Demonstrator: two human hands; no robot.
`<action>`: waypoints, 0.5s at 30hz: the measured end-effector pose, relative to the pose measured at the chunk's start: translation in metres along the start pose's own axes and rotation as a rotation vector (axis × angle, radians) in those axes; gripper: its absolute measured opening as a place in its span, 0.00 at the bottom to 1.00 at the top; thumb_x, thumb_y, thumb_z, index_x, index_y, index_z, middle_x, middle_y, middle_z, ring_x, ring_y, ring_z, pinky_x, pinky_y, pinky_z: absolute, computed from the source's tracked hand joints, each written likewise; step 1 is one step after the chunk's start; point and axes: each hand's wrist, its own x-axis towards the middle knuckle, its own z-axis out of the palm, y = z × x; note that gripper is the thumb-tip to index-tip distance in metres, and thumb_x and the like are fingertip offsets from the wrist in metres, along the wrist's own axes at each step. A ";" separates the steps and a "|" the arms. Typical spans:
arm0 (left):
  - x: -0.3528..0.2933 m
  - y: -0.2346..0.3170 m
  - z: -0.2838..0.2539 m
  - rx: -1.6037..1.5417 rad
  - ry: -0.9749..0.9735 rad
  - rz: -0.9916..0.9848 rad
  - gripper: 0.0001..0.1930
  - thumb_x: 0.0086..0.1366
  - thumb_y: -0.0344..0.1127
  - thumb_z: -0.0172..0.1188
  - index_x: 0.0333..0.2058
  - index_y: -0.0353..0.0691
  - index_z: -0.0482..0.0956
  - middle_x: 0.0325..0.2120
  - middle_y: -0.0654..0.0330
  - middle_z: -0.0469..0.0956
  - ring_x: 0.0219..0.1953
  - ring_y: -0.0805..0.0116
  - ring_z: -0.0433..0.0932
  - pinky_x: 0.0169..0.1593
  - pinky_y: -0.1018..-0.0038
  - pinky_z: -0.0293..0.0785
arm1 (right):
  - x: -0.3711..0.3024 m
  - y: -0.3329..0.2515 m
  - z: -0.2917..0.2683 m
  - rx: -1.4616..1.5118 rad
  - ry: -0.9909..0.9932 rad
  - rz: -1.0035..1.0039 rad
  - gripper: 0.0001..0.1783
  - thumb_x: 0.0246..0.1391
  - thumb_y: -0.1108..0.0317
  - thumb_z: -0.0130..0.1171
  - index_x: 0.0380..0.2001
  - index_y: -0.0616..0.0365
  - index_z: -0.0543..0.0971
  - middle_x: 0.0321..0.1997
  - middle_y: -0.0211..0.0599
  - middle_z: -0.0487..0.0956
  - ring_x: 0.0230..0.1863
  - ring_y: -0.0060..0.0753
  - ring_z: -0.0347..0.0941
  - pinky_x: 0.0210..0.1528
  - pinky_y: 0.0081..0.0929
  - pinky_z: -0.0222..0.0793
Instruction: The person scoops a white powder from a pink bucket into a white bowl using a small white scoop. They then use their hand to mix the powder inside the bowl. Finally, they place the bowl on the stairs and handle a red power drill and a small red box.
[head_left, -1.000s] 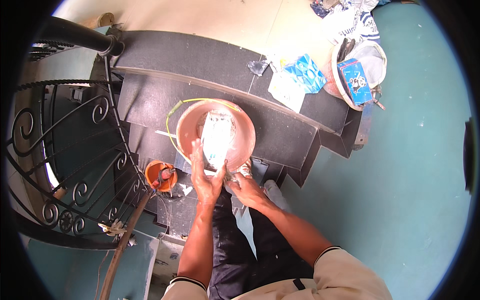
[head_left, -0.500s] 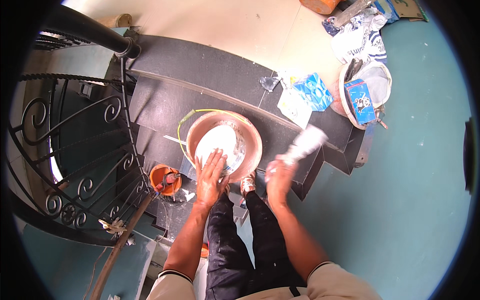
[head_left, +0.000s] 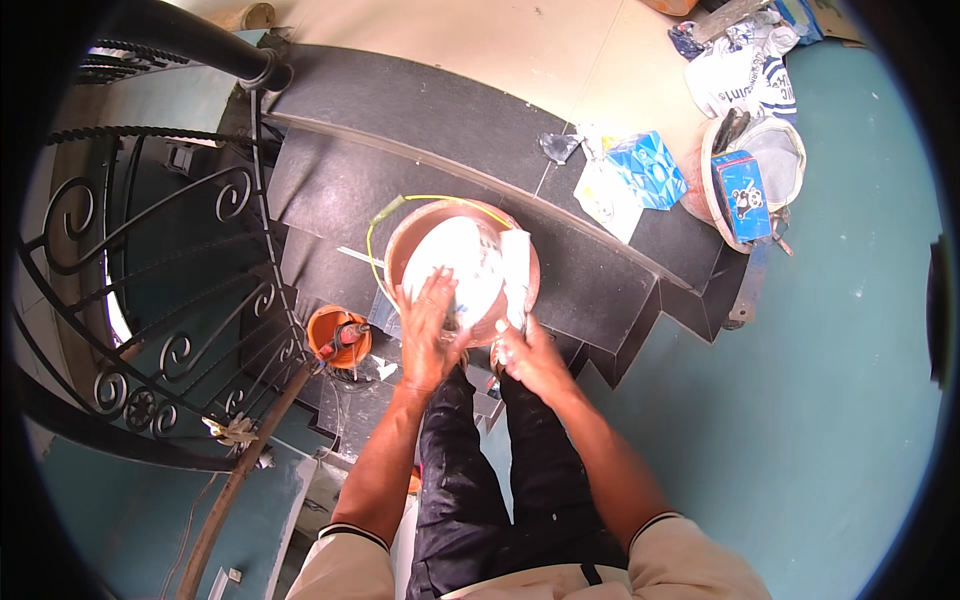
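Note:
A round pinkish bucket with a yellow-green handle stands on the dark steps in front of my feet. Inside its mouth is a white rounded thing with some blue marks low down; its kind is unclear. My left hand lies on this thing's near side, fingers stretched out and the thumb apart. My right hand is closed round the narrow end of a white-coated tool, whose wider end points away from me over the bucket's right side. Glare and blur hide the tool's exact kind.
An orange bucket with a red power tool stands to the left, by a curled black railing. On the steps at right lie a blue box and white paper. A container holds another blue box.
My right hand has swung the white-coated tool leftward from beside the bucket to over its right side. My left hand stays on the white thing. The whole view has shifted slightly.

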 end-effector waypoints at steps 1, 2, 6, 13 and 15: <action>0.002 -0.001 0.001 -0.244 0.103 -0.180 0.43 0.59 0.23 0.76 0.74 0.40 0.70 0.70 0.53 0.76 0.73 0.55 0.73 0.79 0.50 0.61 | -0.004 -0.001 -0.005 0.071 0.069 -0.054 0.22 0.78 0.50 0.58 0.56 0.60 0.75 0.31 0.32 0.80 0.28 0.24 0.72 0.35 0.33 0.74; 0.005 -0.002 0.002 -0.498 0.178 -0.347 0.42 0.61 0.22 0.75 0.74 0.38 0.69 0.68 0.52 0.77 0.72 0.56 0.75 0.77 0.54 0.66 | -0.009 -0.002 -0.008 0.108 0.076 0.027 0.22 0.79 0.50 0.57 0.54 0.60 0.76 0.30 0.32 0.80 0.28 0.25 0.72 0.34 0.34 0.73; 0.015 -0.018 -0.012 -1.201 0.386 -0.623 0.34 0.76 0.32 0.62 0.76 0.37 0.62 0.71 0.51 0.71 0.71 0.55 0.73 0.74 0.52 0.69 | -0.044 -0.013 -0.014 0.109 0.647 -0.434 0.14 0.82 0.57 0.54 0.53 0.59 0.75 0.27 0.22 0.69 0.25 0.14 0.64 0.27 0.20 0.63; 0.010 -0.010 -0.002 -0.900 0.269 -0.515 0.37 0.72 0.29 0.67 0.75 0.33 0.62 0.70 0.51 0.72 0.71 0.56 0.72 0.75 0.56 0.67 | -0.033 0.010 0.023 -0.716 0.283 -0.288 0.26 0.72 0.60 0.60 0.66 0.63 0.70 0.48 0.65 0.85 0.49 0.70 0.83 0.52 0.59 0.76; 0.008 -0.004 0.001 -0.758 0.308 -0.443 0.45 0.64 0.20 0.74 0.75 0.24 0.59 0.68 0.47 0.74 0.70 0.59 0.73 0.74 0.61 0.68 | -0.030 0.023 0.026 -0.467 0.487 -0.309 0.26 0.72 0.59 0.60 0.65 0.61 0.71 0.46 0.66 0.86 0.49 0.74 0.83 0.52 0.62 0.77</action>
